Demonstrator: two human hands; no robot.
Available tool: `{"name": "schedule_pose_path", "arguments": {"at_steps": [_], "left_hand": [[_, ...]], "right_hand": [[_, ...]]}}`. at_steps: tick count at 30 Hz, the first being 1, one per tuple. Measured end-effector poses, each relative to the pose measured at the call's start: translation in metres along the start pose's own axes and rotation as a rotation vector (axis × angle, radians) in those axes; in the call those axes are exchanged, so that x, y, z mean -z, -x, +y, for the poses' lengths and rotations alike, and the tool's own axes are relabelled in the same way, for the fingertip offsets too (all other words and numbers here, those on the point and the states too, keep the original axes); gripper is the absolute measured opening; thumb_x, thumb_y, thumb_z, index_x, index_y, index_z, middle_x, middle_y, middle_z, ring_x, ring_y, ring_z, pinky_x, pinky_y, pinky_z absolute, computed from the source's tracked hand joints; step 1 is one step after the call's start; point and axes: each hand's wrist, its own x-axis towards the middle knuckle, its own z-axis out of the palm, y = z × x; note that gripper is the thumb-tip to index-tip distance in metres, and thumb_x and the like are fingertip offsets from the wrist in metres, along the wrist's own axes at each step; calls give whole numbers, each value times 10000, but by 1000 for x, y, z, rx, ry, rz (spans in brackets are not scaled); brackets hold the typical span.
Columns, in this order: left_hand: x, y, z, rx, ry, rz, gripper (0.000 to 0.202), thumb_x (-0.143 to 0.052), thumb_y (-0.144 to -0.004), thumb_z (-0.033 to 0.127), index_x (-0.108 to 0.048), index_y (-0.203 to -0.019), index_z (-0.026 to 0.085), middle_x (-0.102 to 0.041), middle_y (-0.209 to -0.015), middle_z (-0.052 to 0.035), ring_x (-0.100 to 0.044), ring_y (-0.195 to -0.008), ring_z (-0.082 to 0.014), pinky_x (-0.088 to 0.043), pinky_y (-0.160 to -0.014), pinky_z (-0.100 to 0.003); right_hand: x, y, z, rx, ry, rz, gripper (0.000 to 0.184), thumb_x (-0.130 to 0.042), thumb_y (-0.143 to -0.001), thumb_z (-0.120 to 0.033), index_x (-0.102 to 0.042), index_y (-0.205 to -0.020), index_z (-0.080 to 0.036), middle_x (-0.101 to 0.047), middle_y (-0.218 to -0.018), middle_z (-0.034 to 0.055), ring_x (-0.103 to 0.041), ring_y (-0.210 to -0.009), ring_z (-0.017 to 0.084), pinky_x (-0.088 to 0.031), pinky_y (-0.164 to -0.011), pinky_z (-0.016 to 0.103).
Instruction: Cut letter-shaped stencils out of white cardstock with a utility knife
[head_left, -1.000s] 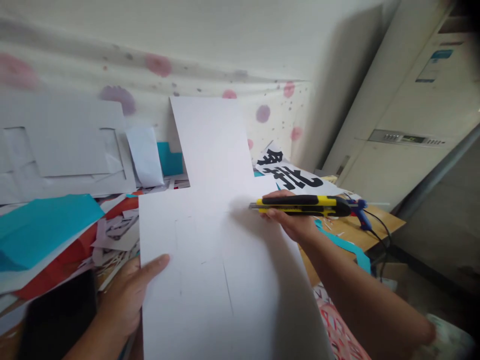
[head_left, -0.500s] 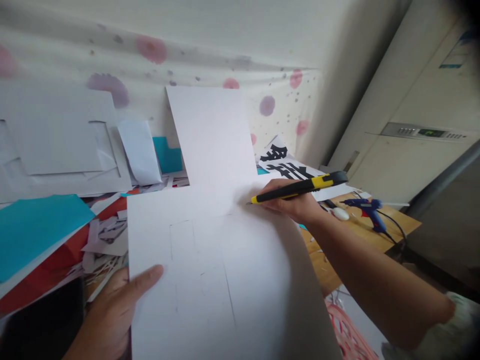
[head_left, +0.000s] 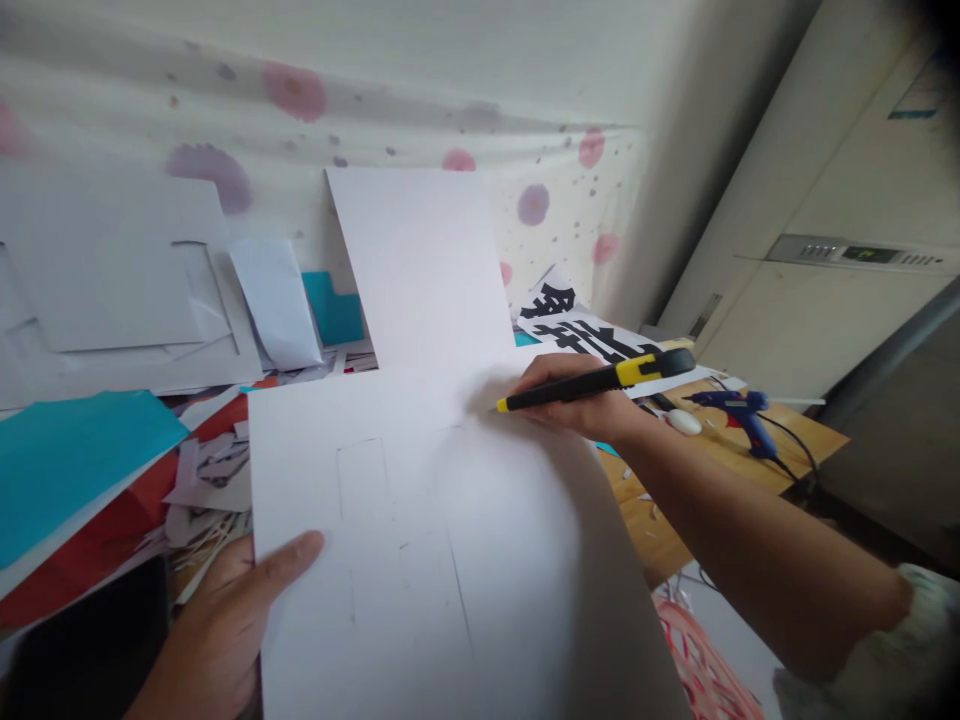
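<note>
A large white board (head_left: 360, 640) with faint lines and slits on its face is tilted up in front of me. My left hand (head_left: 232, 610) grips its left edge, thumb flat on the face and the other fingers out of sight behind. In my right hand (head_left: 574, 395) is a black and yellow utility knife (head_left: 592, 383), pinched near its front end. Its tip points left and is at the board's upper middle, by a faint line. Behind the board's top edge another white panel (head_left: 427, 270) stands upright.
A blue glue gun (head_left: 739, 415) with a cord lies on the wooden table (head_left: 810, 440) at right, near paper with black characters (head_left: 592, 335). Paper scraps (head_left: 214, 470), a turquoise sheet (head_left: 82, 460) and a dark flat object (head_left: 90, 640) are at left. A cream cabinet-like appliance (head_left: 825, 200) stands at right.
The view has shifted slightly. The knife's rear end has dipped and turned a little in my right hand, its tip staying near the same spot. My left hand keeps its hold.
</note>
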Motion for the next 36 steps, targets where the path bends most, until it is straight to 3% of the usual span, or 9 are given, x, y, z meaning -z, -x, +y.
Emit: {"name": "schedule_pose_path", "arguments": {"at_steps": [3, 7, 12, 16, 19, 25, 29, 33, 36], "left_hand": [[6, -7, -4, 5, -103, 92, 1141, -882, -393, 268, -423, -1437, 290, -761, -678, -17, -679, -493, -338, -559, -373, -379], [13, -21, -5, 46, -100, 19, 1178, -895, -311, 254, -473, -1411, 243, -764, -699, -66, -685, -519, -376, -576, -413, -428], [9, -21, -2, 23, -138, 37, 837, -875, -285, 232, -719, -1107, 249, -750, -640, -78, -698, -569, -388, -562, -379, -396], [0, -11, 2, -18, -98, 0, 678, -856, -319, 221, -751, -988, 255, -770, -729, -84, -718, -748, -407, -521, -307, -326], [-4, -6, 4, -23, -105, 5, 698, -862, -321, 236, -746, -1009, 255, -774, -777, -97, -716, -757, -415, -495, -266, -325], [-5, -7, 2, -30, -100, 20, 781, -895, -327, 352, -726, -1082, 252, -769, -737, -94, -719, -688, -392, -540, -329, -344], [-4, -8, 3, -26, -85, -9, 844, -900, -277, 307, -717, -1099, 253, -756, -663, -81, -715, -671, -401, -518, -296, -336], [-5, -8, 7, 5, -121, 38, 900, -899, -228, 300, -714, -1107, 244, -729, -575, -72, -709, -656, -415, -502, -276, -338], [-4, -8, 6, -5, -141, 87, 978, -899, -232, 320, -680, -1184, 266, -676, -465, -29, -682, -519, -374, -514, -289, -356]], "right_hand": [[0, 0, 4, -3, 11, -1, 101, -735, -757, -233, -719, -829, -164, -710, -779, 42, -625, -693, 144, -471, -604, 239], [-1, 0, 7, -65, -80, 13, 128, -747, -749, -256, -717, -830, -162, -696, -750, 29, -596, -654, 125, -448, -565, 226], [0, 0, 6, -127, -204, 38, 150, -762, -733, -271, -721, -830, -165, -657, -698, 7, -542, -589, 104, -408, -502, 215], [0, 1, 7, -145, -237, 74, 124, -776, -713, -236, -718, -798, -166, -663, -695, 7, -541, -585, 101, -399, -491, 208], [-1, 2, 8, -144, -239, 75, 128, -772, -721, -245, -715, -806, -167, -673, -726, 16, -559, -622, 112, -409, -509, 214], [-2, -1, 4, -93, -142, 40, 140, -762, -732, -259, -715, -819, -160, -675, -734, 18, -567, -640, 114, -424, -534, 219], [-3, -1, 3, -53, -121, 14, 139, -747, -739, -261, -717, -829, -159, -702, -762, 39, -608, -661, 132, -467, -573, 238], [-3, 0, 7, -42, -61, 40, 133, -752, -728, -281, -720, -793, -169, -721, -773, 48, -644, -702, 158, -495, -622, 260], [-3, 0, 9, -73, -30, 70, 138, -762, -710, -285, -714, -761, -167, -723, -758, 48, -642, -688, 156, -492, -601, 251]]}}
